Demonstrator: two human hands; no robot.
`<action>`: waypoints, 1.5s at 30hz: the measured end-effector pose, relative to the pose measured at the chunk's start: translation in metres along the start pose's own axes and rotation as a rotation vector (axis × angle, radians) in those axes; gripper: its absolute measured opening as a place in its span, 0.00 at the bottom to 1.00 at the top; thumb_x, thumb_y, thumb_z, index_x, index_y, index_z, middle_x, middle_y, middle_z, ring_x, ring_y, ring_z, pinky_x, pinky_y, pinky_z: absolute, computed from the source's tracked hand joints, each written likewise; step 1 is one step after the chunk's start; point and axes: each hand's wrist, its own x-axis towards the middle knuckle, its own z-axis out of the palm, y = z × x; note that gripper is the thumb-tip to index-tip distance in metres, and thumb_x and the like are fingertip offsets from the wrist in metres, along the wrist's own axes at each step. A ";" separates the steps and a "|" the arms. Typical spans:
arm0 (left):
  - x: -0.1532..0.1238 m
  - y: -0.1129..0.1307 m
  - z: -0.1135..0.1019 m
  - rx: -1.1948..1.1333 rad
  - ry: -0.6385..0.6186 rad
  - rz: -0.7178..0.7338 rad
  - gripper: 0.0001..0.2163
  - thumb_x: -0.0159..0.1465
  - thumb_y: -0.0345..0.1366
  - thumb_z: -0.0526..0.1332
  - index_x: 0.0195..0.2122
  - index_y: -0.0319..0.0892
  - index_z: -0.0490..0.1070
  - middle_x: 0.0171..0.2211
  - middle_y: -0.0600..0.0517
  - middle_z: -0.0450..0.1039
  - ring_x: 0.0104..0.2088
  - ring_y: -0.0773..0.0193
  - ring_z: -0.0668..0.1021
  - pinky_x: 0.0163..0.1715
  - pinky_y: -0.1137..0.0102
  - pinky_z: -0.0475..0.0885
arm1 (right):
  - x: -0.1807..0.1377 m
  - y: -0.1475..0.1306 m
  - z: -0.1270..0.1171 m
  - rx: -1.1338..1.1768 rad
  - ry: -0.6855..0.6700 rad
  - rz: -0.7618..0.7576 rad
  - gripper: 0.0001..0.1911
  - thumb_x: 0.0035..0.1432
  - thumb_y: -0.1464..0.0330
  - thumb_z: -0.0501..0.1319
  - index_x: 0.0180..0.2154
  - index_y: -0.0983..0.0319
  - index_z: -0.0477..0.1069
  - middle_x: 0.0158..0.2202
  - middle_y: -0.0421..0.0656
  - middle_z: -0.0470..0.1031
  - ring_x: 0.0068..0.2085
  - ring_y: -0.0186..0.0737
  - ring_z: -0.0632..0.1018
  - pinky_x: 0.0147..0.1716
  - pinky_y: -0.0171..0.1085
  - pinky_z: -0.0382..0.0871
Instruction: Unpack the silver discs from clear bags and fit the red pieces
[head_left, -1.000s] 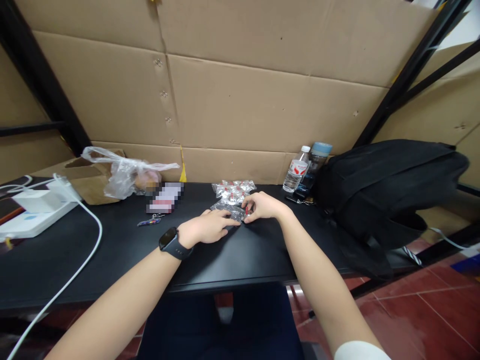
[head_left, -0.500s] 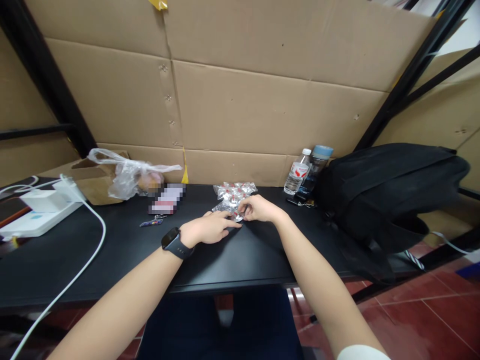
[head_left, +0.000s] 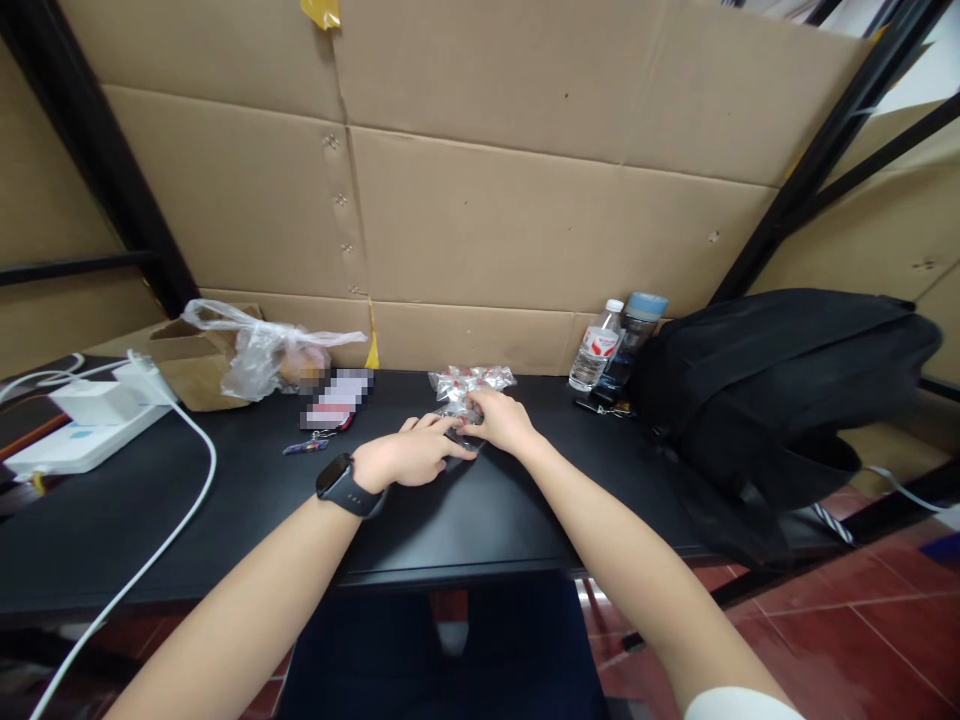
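Observation:
A small clear plastic packet (head_left: 459,414) with red and white bits inside lies on the black table (head_left: 225,500) between my hands. My left hand (head_left: 409,455), a dark watch on its wrist, rests on the table with its fingers stretched toward the packet's near edge. My right hand (head_left: 499,420) is curled over the packet's right side, fingertips pinching it. A pile of similar clear packets (head_left: 471,379) lies just behind, against the cardboard wall.
A water bottle (head_left: 595,347) and a blue-capped bottle (head_left: 637,320) stand at the back right beside a black backpack (head_left: 772,390). At left are a brown box with a plastic bag (head_left: 259,350), a white device (head_left: 90,420) with a cable, and a small keyring (head_left: 304,447).
My right hand has slid left over the packet, closer to my left hand. The left hand has stayed almost where it was.

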 end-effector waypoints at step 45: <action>0.027 -0.015 0.003 -0.306 0.359 -0.452 0.17 0.58 0.35 0.61 0.48 0.47 0.62 0.35 0.53 0.82 0.45 0.52 0.81 0.50 0.59 0.62 | 0.000 0.021 -0.012 0.764 -0.215 0.150 0.22 0.49 0.74 0.65 0.46 0.59 0.64 0.22 0.34 0.76 0.22 0.35 0.73 0.27 0.32 0.67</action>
